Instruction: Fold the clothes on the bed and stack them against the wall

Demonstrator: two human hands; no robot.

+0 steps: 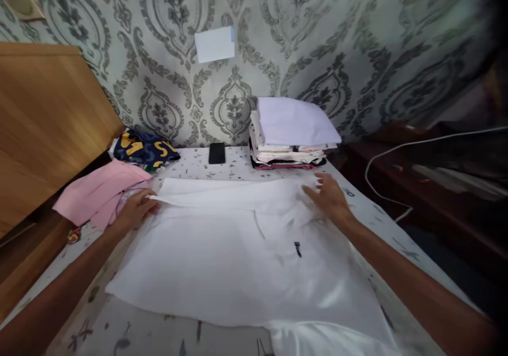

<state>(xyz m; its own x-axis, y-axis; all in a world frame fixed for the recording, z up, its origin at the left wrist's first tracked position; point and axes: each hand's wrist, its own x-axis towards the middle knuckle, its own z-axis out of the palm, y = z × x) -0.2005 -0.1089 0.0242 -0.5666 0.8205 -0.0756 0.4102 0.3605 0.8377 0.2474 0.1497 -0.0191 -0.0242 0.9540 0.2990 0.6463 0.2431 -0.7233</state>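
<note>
A white shirt (206, 261) with a small dark print lies spread on a patterned sheet, its far part folded over toward me. My left hand (138, 208) pinches the fabric at the far left corner of that fold. Over at the far right of the shirt, my right hand (327, 194) has its fingers apart, resting on or just above the cloth; whether it touches is unclear. Behind the right hand stands a stack of folded clothes (293, 155), topped by a lavender piece (297, 122).
A black phone (217, 153) lies near the wall. Pink cloth (105, 189) and a navy garment with yellow print (145, 148) are heaped at left beside a wooden panel (51, 118). A white cable (381, 157) curves over dark furniture at right. The patterned sheet (397, 245) covers the surface.
</note>
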